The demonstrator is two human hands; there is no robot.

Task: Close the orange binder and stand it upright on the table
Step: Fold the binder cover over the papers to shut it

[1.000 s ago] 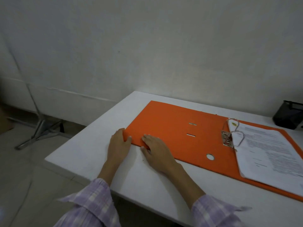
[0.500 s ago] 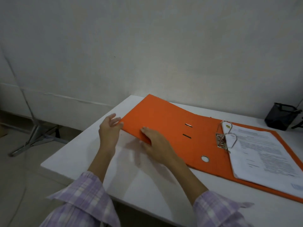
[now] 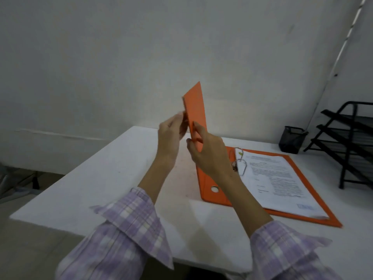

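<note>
The orange binder [image 3: 207,186] lies open on the white table [image 3: 113,178]. Its back cover stays flat under a stack of printed paper [image 3: 280,180] threaded on the metal rings [image 3: 240,164]. The front cover [image 3: 195,106] is raised almost vertical, seen nearly edge-on. My left hand [image 3: 170,136] holds the cover's outer edge from the left. My right hand [image 3: 207,152] grips the same cover from the right, fingers on its inner face. Both hands are above the table.
A black mesh pen cup [image 3: 291,139] stands at the back right of the table. A black wire document tray rack [image 3: 351,138] fills the far right edge. The wall runs close behind the table. The table's left edge drops to the floor.
The front cover has swung up from nearly flat on the table to almost vertical. Both hands rose with it and moved right, towards the rings.
</note>
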